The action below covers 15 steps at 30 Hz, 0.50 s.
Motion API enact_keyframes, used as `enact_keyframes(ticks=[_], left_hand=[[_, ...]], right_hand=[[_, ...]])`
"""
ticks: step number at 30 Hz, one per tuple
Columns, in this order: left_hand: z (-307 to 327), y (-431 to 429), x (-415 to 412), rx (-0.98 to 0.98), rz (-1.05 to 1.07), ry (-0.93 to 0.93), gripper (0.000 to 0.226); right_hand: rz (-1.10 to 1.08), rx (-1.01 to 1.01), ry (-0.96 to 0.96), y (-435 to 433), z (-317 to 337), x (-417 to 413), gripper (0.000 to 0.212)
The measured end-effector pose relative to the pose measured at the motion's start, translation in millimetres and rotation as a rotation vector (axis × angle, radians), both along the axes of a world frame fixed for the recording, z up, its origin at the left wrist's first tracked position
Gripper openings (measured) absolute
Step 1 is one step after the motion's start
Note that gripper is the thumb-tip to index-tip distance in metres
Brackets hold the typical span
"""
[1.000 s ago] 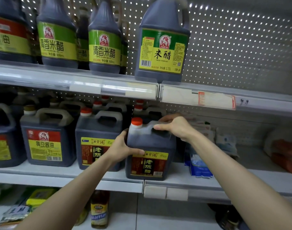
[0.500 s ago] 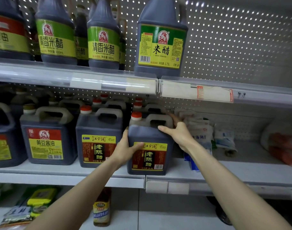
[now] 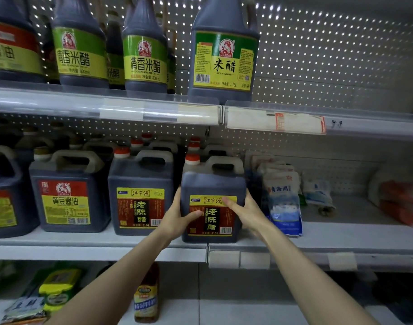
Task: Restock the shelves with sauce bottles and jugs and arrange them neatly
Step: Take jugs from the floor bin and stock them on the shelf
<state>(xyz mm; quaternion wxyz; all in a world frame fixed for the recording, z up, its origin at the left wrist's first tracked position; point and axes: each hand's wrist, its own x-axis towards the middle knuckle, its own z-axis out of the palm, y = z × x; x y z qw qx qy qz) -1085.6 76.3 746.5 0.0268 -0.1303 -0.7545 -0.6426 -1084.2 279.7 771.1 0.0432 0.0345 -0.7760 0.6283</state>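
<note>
Head view: you are clamping the vinegar jug (image 3: 212, 184) between both hands, left hand (image 3: 177, 214) and right hand (image 3: 246, 213) each wrapping a side with the thumb on the front label. It is sitting just right of the matching jug (image 3: 141, 195) and slightly forward of it. Risk, as I'm judging it: the base is riding close to the shelf (image 3: 95, 250) lip, so uneven pushing could be tipping it off or knocking it into the salt bags (image 3: 282, 202) further right of the matching jug. It is standing upright, long axis vertical, label facing you, red cap toward the matching jug.
</note>
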Motion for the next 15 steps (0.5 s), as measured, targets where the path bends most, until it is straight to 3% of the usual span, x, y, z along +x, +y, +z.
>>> enact_keyframes(ticks=[12, 15], left_hand=[[-2, 2, -9, -0.024, 0.033, -0.006, 0.082], [-3, 3, -11, -0.02, 0.044, -0.022, 0.081]], right_hand=[[-0.011, -0.003, 0.024, 1, -3, -11, 0.063], [-0.024, 0.012, 0.008, 1, -6, -14, 0.075]])
